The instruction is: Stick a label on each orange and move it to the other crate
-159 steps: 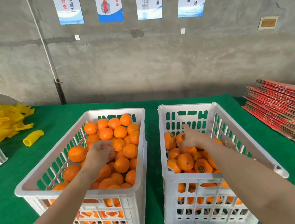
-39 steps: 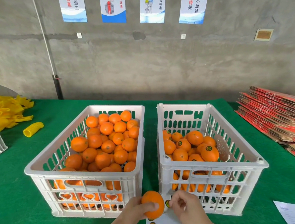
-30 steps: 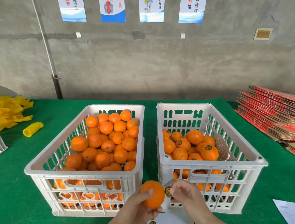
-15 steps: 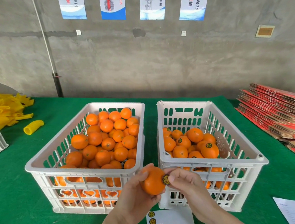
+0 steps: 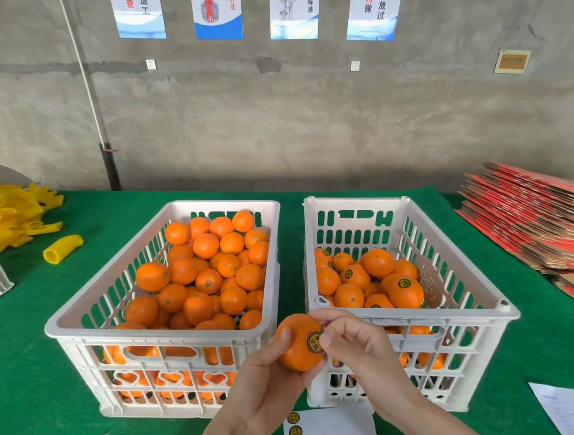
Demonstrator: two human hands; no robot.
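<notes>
Orange-skinned and faintly dimpled, the orange sits cupped in the left hand, fingers curled round its underside and thumb on its left flank; it is raised to rim height in front of the gap between the crates, higher than a second ago; the round black-and-yellow label, then pinched apart from the fruit, now lies flat on the peel; the right hand curls over the top with its thumb pressing at the label's edge; sticking looks all but done, so what remains for this fruit is probably the short carry to the right; yellow foam netting lies crumpled far left, one ribbed sleeve beside it; the worktop wears a napped green felt; the left crate, white slotted plastic with heart cut-outs, is heaped with bare oranges; a glossy sticker sheet lies below the hands; the right crate, the same rigid lattice, holds a shallower layer of labelled fruit; flat red cartons are stacked far right.
</notes>
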